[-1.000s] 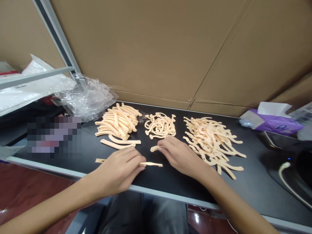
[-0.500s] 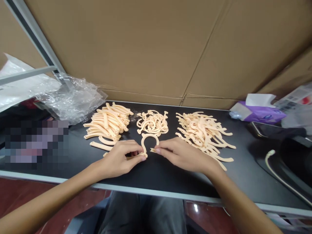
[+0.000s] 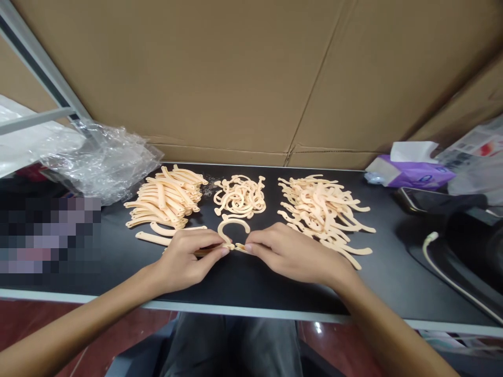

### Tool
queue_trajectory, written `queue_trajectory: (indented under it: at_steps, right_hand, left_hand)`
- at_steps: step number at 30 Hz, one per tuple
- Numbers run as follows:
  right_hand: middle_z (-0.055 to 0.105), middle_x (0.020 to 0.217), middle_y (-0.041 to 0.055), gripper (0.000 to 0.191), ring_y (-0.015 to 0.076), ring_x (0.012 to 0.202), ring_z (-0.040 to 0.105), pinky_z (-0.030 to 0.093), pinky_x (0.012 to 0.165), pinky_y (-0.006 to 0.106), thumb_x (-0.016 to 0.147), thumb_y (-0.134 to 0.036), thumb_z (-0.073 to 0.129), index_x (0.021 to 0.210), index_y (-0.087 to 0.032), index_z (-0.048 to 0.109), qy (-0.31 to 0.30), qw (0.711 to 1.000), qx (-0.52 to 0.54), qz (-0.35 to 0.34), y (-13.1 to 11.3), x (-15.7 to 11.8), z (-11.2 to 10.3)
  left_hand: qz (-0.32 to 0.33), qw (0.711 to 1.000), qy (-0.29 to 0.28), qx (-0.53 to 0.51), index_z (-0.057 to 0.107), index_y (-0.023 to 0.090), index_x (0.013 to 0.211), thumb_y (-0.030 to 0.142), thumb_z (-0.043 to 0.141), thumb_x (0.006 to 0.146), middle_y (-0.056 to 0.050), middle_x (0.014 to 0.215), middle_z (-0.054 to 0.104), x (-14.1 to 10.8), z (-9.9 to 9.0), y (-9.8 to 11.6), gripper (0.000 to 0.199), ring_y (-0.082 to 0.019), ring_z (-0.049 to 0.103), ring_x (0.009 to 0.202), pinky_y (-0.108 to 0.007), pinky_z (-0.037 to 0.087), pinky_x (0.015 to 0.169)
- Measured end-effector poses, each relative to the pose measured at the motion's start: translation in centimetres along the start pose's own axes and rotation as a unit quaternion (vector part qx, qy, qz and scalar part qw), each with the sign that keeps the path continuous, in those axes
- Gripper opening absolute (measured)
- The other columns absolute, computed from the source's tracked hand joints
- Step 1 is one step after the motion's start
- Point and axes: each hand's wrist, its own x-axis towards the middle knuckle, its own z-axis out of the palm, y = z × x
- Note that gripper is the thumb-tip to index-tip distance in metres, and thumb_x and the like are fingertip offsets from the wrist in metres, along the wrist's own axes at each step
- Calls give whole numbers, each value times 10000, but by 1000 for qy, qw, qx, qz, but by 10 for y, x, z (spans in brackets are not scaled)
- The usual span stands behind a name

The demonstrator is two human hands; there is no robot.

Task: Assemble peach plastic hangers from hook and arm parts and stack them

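Just in front of me, my left hand pinches the lower end of a cream plastic hanger hook, along with a cream arm piece mostly hidden under the fingers. The hook's open curve stands up between my hands. On the right, my right hand pinches a small cream plastic piece between thumb and fingers; its tip meets the hook's base, and my hand covers the rest. Behind lie a pile of straight-ish arm pieces, a pile of hooks and a pile of wavy arm pieces.
A black tabletop carries everything. Crumpled clear plastic lies at left, below a metal frame. A purple tissue pack, a phone and a pale cable are at right. Cardboard stands behind.
My right hand has moved left, bringing its small piece from a gap away up against the hook's base. The hook has tilted and turned slightly. The view has shifted a little.
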Motion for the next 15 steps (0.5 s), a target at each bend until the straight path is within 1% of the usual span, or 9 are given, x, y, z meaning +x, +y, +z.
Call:
queue_trajectory:
  at_steps: [7,10,15]
  right_hand:
    - [640,720,10,304,104,629,539,259,594,262,998,-252,413,766,-176,595,0,999,-38,1,2,-1,1]
    - [654,740,16,291,105,622,536,232,571,266,1000,-249,412,786,-175,595,2,996,-84,-2,0,-1,2]
    - [694,752,40,275,118,586,549,177,540,292,1007,-254,424,823,-171,610,-11,985,-173,-1,-5,1,2]
  left_hand:
    - [30,999,10,-20,764,131,919,170,669,896,-71,837,776,5,3,-3,105,-143,717,689,-195,560,643]
    - [43,999,24,-19,765,129,929,152,698,871,-70,842,782,4,5,-6,92,-146,728,701,-192,571,655]
    - [88,995,34,-19,765,130,915,114,706,858,-82,872,790,2,6,-9,84,-166,750,758,-214,587,712]
